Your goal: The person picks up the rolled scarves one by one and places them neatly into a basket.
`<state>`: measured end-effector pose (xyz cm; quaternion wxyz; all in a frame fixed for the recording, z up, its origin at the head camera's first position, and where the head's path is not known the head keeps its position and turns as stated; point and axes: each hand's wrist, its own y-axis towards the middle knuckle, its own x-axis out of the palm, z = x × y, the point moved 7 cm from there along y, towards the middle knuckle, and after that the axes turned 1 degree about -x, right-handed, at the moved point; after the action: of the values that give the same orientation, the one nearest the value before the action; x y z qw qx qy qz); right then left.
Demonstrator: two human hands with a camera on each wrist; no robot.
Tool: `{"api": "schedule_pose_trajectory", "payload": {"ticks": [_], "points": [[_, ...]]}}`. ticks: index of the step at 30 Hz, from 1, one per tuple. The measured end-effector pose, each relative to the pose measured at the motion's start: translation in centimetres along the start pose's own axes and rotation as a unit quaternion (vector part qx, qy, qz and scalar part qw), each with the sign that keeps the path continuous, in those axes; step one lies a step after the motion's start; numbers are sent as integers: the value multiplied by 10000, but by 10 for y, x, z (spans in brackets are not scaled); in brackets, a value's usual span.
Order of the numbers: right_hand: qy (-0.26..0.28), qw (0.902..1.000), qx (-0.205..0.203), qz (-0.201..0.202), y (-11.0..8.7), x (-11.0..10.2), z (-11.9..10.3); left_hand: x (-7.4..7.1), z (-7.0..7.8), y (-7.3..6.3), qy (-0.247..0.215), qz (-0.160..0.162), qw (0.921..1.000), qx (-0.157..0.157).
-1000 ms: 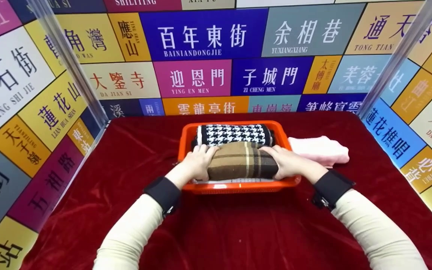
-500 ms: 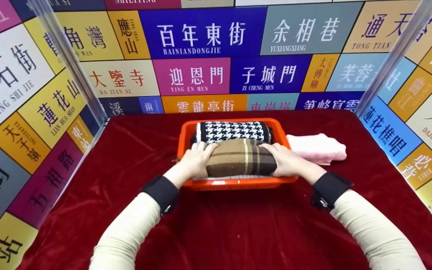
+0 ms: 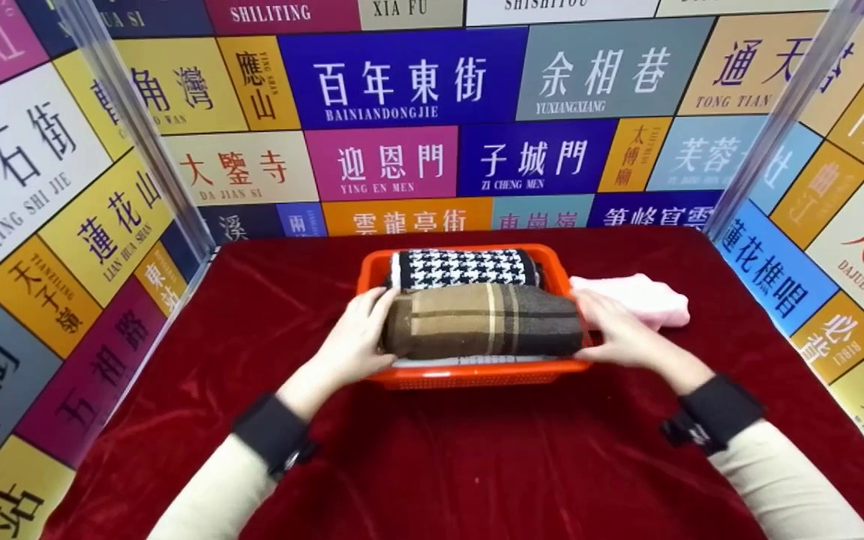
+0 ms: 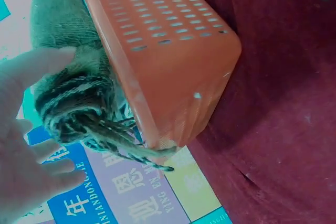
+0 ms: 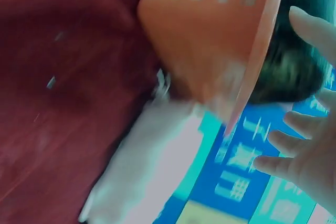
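A rolled brown and black plaid scarf [image 3: 484, 322] lies across the front of an orange plastic basket [image 3: 477, 370]. Behind it, inside the basket, is a black-and-white houndstooth roll [image 3: 469, 268]. My left hand [image 3: 349, 337] is at the scarf's left end, fingers spread; in the left wrist view its thumb [image 4: 58, 59] touches the roll near the twisted fringe [image 4: 86, 111]. My right hand [image 3: 619, 330] is beside the scarf's right end with fingers spread apart. The right wrist view is blurred, so contact of that thumb [image 5: 310, 27] with the roll cannot be told.
A folded pink cloth [image 3: 646, 296] lies right of the basket, partly behind my right hand. Dark red velvet [image 3: 477, 457] covers the table. Upright clear posts [image 3: 769, 127] stand at the back corners, before walls of coloured signs.
Both hands have let go of the plaid scarf's sides and moved outward to its ends. The scarf now spreads wider across the basket. The view has tilted slightly up.
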<state>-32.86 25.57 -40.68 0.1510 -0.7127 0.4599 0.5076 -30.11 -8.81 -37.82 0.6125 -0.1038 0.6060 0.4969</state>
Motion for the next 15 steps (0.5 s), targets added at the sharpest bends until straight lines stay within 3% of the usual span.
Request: {"api": "schedule_pose_trajectory", "payload": {"ticks": [3, 6, 8, 9, 15], "points": [[147, 9990, 412, 17, -13, -7, 30, -11, 13, -20, -695, 718, 9938, 483], [99, 9956, 926, -121, -24, -12, 62, -13, 28, -42, -1722, 1034, 9725, 1181], [-97, 9935, 1119, -195, -29, -13, 81, -7, 37, -56, -2250, 876, 9582, 1533], [-175, 9924, 1200, -201, -32, -13, 89, -3, 41, -63, -2340, 740, 9559, 1614], [-891, 9811, 1704, -208, -40, -8, 131, 23, 62, -99, -2095, -87, 9615, 1777]]}}
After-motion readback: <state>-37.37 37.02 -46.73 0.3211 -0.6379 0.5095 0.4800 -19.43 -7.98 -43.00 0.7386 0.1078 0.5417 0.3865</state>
